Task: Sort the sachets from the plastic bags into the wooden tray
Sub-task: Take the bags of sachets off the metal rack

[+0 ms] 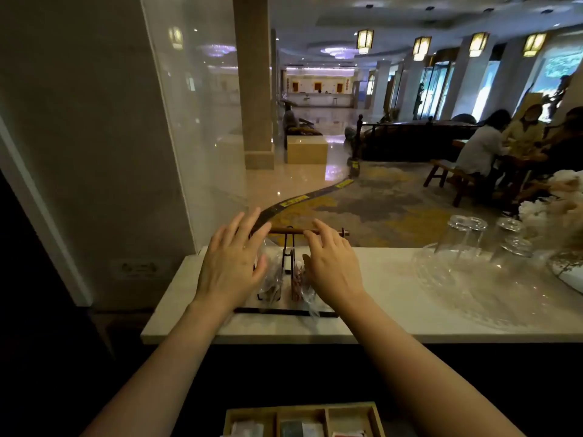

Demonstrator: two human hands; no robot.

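Reaching over the white worktop (394,298), we spread our left hand (232,266) and right hand (331,266) above two clear plastic bags (271,279) on a dark stand (288,257); both sets of fingers are splayed and grasping nothing. Reddish-brown contents show blurrily through the plastic. Our hands hide much of the bags. The wooden tray (304,419) with sachets (249,428) is cut off below.

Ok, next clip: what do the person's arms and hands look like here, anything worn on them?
Both forearms are bare up to where they leave the picture: no sleeves in view. The left hand and the right hand wear no gloves, and no watch, bracelet or ring shows on the wrists or fingers. The fingernails look short and unpainted, though the picture is too soft to be sure.
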